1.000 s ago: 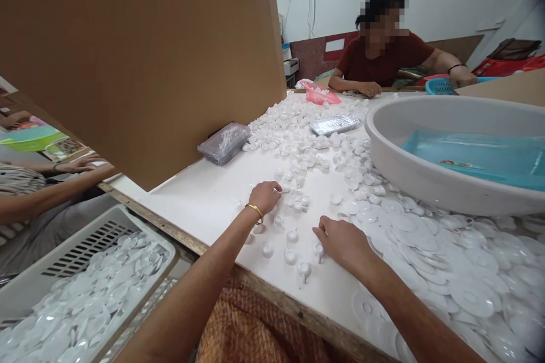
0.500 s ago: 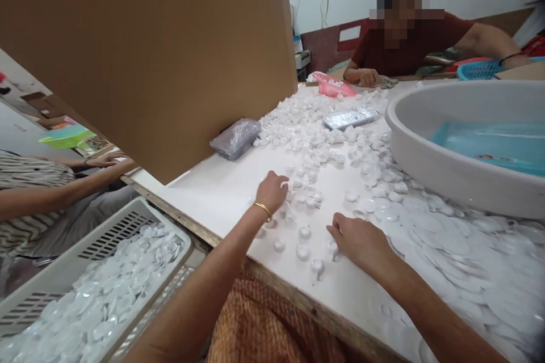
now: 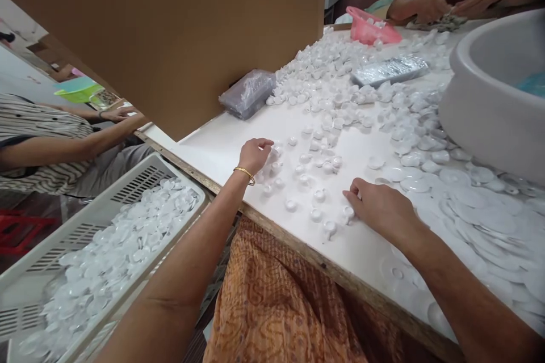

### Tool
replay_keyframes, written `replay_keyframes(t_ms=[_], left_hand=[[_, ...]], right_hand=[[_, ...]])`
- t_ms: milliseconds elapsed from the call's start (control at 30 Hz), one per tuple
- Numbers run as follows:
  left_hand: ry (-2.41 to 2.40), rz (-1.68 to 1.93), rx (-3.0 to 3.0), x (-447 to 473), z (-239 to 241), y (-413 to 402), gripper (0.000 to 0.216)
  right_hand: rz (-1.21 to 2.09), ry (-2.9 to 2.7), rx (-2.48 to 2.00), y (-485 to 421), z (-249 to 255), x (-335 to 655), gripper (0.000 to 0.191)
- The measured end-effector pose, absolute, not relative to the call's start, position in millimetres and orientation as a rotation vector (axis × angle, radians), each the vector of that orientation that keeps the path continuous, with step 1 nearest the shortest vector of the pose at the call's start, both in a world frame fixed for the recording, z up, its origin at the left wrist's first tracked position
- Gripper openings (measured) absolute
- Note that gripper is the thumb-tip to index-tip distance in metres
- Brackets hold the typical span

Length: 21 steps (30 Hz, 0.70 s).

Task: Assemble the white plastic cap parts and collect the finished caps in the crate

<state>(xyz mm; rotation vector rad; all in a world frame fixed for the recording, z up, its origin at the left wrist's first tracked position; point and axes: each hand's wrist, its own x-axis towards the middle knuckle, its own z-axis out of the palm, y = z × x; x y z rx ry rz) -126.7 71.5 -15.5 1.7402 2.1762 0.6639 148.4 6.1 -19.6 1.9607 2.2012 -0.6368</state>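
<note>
Above a loose group of small white cup-shaped pieces on the white table, my left hand, with a gold bracelet at the wrist, has its index finger stretched out. Some white pieces lie right beside and under its fingers. My right hand is curled low over the table, thumb and index finger close together. A small white cup with a handle is just below its thumb tip; whether they touch is unclear. Anything inside the curled fingers is hidden. Thin white discs are spread to its right.
A large cardboard box stands at the left. Beyond lie plastic-wrapped packs, a heap of white pieces and a pink basket. A grey tub is at right, a filled crate at left. Two people sit nearby.
The view has tilted down and swung left. My left hand has moved left, away from my right hand. The person across now has both hands together over a cloth-like thing.
</note>
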Motion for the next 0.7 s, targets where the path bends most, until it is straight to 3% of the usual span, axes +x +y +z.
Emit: replay_keyframes(t_ms=[300,467,700], left_hand=[[2.254,0.391,1.850,-116,-4,78,0.033],[2.186,0.293,1.896,-103,-9,89,0.048],[2.142,0.515,1.762,-121,-15,88,0.027]], right_hand=[[-0.688,2.188,1.945,6,-16,147,0.020],[-0.700,2.171,1.958,5,-13,146,0.020],[-0.702,2.207,1.932,4,-16,147,0.017]])
